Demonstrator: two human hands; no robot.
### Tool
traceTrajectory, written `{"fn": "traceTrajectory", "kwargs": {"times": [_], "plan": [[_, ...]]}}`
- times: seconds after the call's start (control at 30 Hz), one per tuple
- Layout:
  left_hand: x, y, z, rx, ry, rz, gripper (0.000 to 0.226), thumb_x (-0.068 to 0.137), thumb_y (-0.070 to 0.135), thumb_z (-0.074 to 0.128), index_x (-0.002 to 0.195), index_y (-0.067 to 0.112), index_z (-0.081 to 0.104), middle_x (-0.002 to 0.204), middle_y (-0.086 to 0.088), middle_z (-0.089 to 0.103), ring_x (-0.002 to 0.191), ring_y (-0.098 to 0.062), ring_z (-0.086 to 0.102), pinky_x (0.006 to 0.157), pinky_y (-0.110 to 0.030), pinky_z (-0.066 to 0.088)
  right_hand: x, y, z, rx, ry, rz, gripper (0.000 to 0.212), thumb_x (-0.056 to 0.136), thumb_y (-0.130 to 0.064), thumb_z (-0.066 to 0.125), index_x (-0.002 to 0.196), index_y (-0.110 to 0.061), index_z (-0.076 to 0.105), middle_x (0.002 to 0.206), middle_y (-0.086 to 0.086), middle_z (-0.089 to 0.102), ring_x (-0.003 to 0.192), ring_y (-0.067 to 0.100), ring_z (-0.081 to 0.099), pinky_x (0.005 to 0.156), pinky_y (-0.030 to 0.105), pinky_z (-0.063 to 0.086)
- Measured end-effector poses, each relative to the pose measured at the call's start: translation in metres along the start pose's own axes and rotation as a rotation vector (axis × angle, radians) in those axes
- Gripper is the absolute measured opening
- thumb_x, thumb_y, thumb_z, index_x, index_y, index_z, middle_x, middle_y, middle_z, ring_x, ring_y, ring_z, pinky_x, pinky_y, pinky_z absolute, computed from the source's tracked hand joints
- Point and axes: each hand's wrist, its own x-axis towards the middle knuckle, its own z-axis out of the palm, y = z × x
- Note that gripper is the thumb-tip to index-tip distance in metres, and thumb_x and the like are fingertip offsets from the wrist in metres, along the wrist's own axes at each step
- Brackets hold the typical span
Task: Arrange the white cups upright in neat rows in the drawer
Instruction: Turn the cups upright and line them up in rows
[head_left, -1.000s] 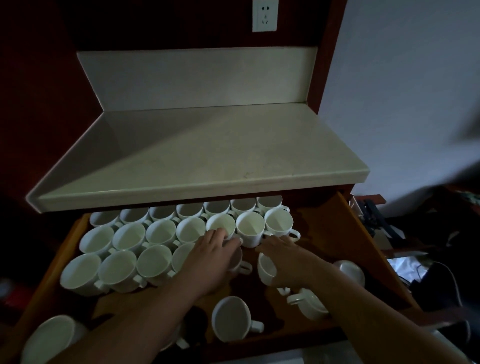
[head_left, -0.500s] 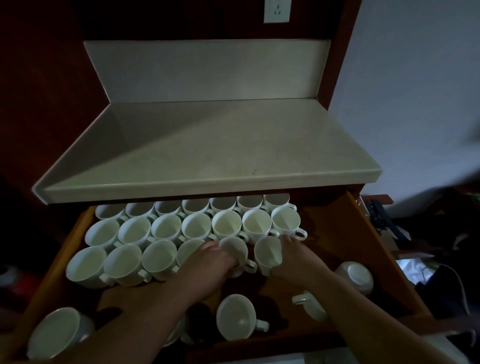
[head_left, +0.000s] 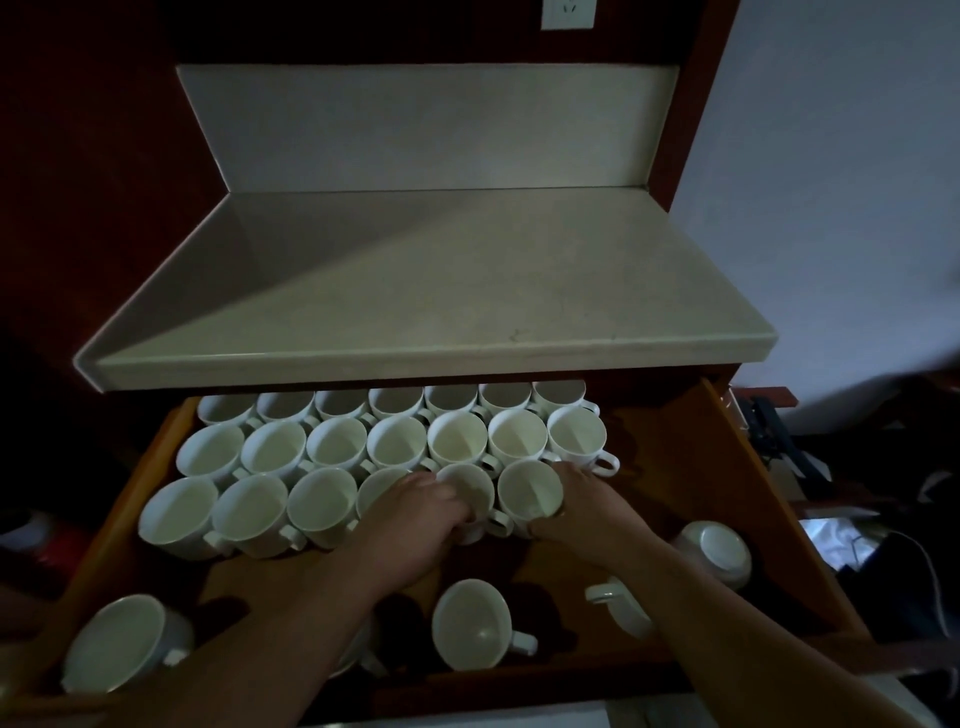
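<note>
Several white cups stand upright in three rows in the open wooden drawer (head_left: 675, 467). My left hand (head_left: 415, 512) grips one cup (head_left: 470, 488) in the front row. Right beside it, my right hand (head_left: 587, 506) holds another upright cup (head_left: 530, 491) by its right side. Both held cups touch the middle row (head_left: 395, 441). Loose cups lie in the drawer's front part: one on its side (head_left: 472, 623), one upside down (head_left: 719, 551), one half hidden under my right forearm (head_left: 621, 605), and one at the front left corner (head_left: 124, 642).
A pale countertop (head_left: 441, 291) overhangs the back row of cups. The drawer's right side has bare wood (head_left: 670, 478). A white wall is at the right, with dark clutter and cables (head_left: 779, 441) below it.
Both hands have pushed their cups farther back, so they now sit upright against the middle row as part of the front row. The camera view shifted slightly.
</note>
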Motion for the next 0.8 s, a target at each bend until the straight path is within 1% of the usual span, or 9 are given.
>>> {"fn": "traceTrajectory", "kwargs": {"times": [0.07,0.13,0.2,0.3,0.43,0.47,0.57,0.63,0.8], "plan": [[-0.006,-0.011,-0.001,-0.074,0.04,-0.03,0.037,0.083,0.039,0.065,0.119,0.031,0.069,0.119,0.009,0.063,0.113,-0.015,0.054,0.09,-0.032,0.046,0.001,0.003,0.001,0.009,0.002,-0.016,0.073,0.075,-0.037,0.089,0.136,-0.022,0.052,0.126,-0.008,0.064,0.112,0.016,0.064,0.088,0.032,0.054],[-0.016,-0.025,-0.007,-0.126,0.031,-0.095,0.061,0.081,0.041,0.074,0.139,0.034,0.059,0.136,0.012,0.054,0.126,-0.012,0.044,0.102,-0.031,0.043,0.001,0.003,0.001,0.013,-0.005,-0.01,0.073,0.077,-0.035,0.088,0.137,-0.02,0.05,0.126,-0.007,0.061,0.113,0.017,0.061,0.088,0.032,0.051],[-0.026,-0.038,-0.015,-0.113,0.005,-0.151,0.072,0.082,0.046,0.076,0.148,0.036,0.05,0.14,0.013,0.05,0.131,-0.012,0.039,0.106,-0.029,0.037,0.002,0.004,0.0,0.024,-0.004,-0.003,0.075,0.075,-0.038,0.088,0.137,-0.02,0.05,0.13,-0.005,0.062,0.115,0.017,0.061,0.093,0.036,0.054],[-0.037,-0.047,-0.022,-0.072,-0.03,-0.191,0.065,0.087,0.039,0.072,0.147,0.037,0.047,0.141,0.012,0.056,0.13,-0.014,0.046,0.105,-0.032,0.04,0.002,0.004,0.0,0.029,-0.01,0.002,0.076,0.075,-0.039,0.089,0.138,-0.02,0.05,0.13,-0.004,0.062,0.114,0.017,0.06,0.091,0.034,0.052],[-0.039,-0.043,-0.02,0.009,-0.044,-0.194,0.055,0.089,0.034,0.068,0.141,0.037,0.049,0.127,0.007,0.069,0.112,-0.022,0.06,0.093,-0.034,0.045,0.002,0.005,0.0,0.042,-0.01,0.002,0.065,0.075,-0.035,0.091,0.125,-0.024,0.051,0.112,-0.011,0.057,0.101,0.011,0.057,0.07,0.017,0.043],[-0.039,-0.043,-0.019,0.031,-0.038,-0.188,0.054,0.089,0.035,0.068,0.139,0.037,0.048,0.126,0.007,0.07,0.109,-0.022,0.062,0.092,-0.035,0.046,0.001,0.003,0.0,0.046,-0.013,0.009,0.064,0.073,-0.037,0.092,0.119,-0.025,0.049,0.108,-0.013,0.056,0.1,0.01,0.059,0.069,0.016,0.044],[-0.039,-0.043,-0.017,0.034,-0.008,-0.178,0.049,0.089,0.035,0.067,0.135,0.036,0.05,0.119,0.006,0.073,0.101,-0.021,0.066,0.084,-0.035,0.046,0.003,0.003,0.004,0.053,0.0,0.038,0.079,0.064,-0.051,0.094,0.123,-0.022,0.05,0.113,-0.008,0.063,0.103,0.015,0.065,0.079,0.029,0.054],[-0.038,-0.043,-0.015,0.023,0.012,-0.168,0.048,0.088,0.034,0.067,0.134,0.033,0.052,0.118,0.005,0.074,0.1,-0.021,0.068,0.081,-0.034,0.044,0.002,0.002,0.005,0.067,0.016,0.045,0.083,0.065,-0.048,0.095,0.127,-0.02,0.048,0.115,-0.004,0.063,0.104,0.017,0.064,0.08,0.031,0.053],[-0.038,-0.036,-0.011,0.026,-0.001,-0.158,0.062,0.089,0.034,0.067,0.148,0.031,0.048,0.135,0.003,0.059,0.122,-0.021,0.055,0.098,-0.036,0.046,0.003,0.004,0.007,0.071,0.015,0.055,0.089,0.065,-0.049,0.095,0.132,-0.017,0.046,0.12,-0.002,0.065,0.106,0.017,0.064,0.085,0.036,0.057]]}}
